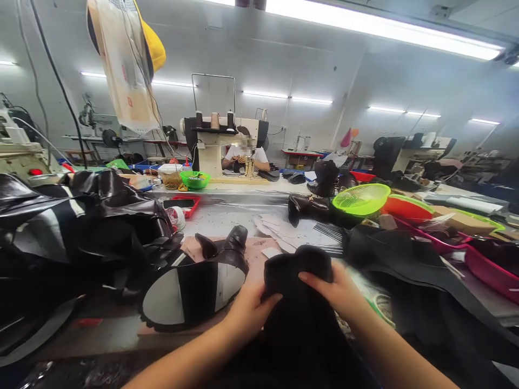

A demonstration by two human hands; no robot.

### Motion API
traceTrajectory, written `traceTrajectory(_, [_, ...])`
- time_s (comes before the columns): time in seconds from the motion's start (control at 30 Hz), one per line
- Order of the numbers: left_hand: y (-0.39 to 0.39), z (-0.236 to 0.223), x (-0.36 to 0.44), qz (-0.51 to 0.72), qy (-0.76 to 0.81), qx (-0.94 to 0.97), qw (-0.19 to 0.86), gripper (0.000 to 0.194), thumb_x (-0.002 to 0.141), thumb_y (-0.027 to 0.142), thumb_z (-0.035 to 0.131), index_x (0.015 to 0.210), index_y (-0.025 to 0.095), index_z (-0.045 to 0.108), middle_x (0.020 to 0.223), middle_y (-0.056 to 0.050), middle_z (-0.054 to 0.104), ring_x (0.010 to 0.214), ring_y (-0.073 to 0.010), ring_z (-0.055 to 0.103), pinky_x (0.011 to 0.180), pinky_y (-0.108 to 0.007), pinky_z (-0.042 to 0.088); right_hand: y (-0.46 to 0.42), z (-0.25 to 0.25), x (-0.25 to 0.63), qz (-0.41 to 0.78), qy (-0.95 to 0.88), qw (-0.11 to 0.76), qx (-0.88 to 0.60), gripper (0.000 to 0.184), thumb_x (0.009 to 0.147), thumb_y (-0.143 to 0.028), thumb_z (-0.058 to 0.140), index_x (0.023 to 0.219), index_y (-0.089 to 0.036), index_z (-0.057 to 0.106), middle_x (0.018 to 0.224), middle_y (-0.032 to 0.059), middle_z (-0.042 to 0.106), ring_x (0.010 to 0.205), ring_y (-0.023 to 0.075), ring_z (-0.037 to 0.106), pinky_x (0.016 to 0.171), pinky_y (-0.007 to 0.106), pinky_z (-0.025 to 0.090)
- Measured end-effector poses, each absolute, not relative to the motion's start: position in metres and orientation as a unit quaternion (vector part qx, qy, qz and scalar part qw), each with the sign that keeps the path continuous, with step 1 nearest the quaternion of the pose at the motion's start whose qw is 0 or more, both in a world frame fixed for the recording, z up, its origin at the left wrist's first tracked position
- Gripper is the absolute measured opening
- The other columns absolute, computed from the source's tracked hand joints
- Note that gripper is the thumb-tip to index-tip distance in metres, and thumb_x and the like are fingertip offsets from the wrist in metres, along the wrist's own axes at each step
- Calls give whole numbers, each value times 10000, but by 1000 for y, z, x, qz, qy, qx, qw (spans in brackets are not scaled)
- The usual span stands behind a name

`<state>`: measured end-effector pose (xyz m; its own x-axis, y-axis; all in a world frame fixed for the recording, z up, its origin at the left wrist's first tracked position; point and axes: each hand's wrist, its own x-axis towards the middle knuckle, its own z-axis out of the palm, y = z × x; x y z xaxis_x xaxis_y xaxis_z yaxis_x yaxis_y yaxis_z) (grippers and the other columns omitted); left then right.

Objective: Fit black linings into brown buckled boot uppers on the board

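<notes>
Yellow cap (155, 49), green basket (360, 199), thread spools (214, 120)

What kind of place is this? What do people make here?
It looks like a sewing workshop, perhaps for shoes or bags. There's a big sewing machine with thread spools on top, and shiny, dark, leather-looking pieces are heaped on the left.

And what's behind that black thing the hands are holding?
Behind the black piece, you can see some pale flat sheets and, toward its left, part of a pink board. Whatever is directly hidden by the piece can't be seen.
</notes>
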<state>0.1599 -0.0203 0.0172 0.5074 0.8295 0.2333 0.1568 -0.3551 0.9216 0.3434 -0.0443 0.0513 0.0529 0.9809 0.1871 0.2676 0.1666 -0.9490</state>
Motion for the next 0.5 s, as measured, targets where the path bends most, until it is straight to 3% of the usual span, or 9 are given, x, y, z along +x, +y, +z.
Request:
traceTrajectory(0.1, [-23, 6, 151, 315, 333, 712, 532, 267, 795, 271, 517, 1035, 195, 607, 940, -55, 685, 896, -235, 609, 812, -352, 458, -39, 47, 349, 374, -576, 487, -540, 276, 603, -420, 693, 703, -169, 636, 656, 15, 667, 639, 217, 625, 588, 340, 517])
traceTrajectory(0.2, [-19, -5, 145, 276, 379, 671, 575, 372, 730, 341, 602, 1062, 178, 560, 892, -73, 688, 775, -208, 628, 717, -319, 479, -21, 58, 382, 351, -468, 593, -553, 316, 543, -402, 730, 728, -164, 633, 676, 25, 680, 653, 226, 640, 627, 362, 527])
traceTrajectory(0.3, [-13, -12, 142, 283, 417, 656, 561, 416, 669, 410, 652, 1002, 173, 574, 881, -81, 675, 774, -202, 622, 714, -311, 475, 0, 84, 449, 205, -350, 680, -611, 393, 534, -379, 722, 843, -158, 622, 790, 45, 694, 717, 227, 653, 653, 351, 536])
traceTrajectory(0.37, [-11, -13, 144, 284, 421, 650, 565, 420, 656, 447, 653, 971, 177, 587, 872, -78, 673, 772, -204, 625, 728, -317, 476, 10, 102, 502, 54, -289, 659, -692, 414, 601, -352, 685, 942, -138, 593, 934, 82, 675, 823, 224, 642, 703, 330, 527])
traceTrajectory(0.5, [-8, -11, 152, 247, 416, 656, 579, 459, 629, 509, 656, 960, 195, 603, 909, -85, 678, 801, -231, 636, 775, -346, 487, 1, 121, 586, -59, -217, 584, -780, 612, 633, -323, 684, 1121, -16, 477, 1137, 251, 551, 1072, 318, 525, 867, 421, 441])
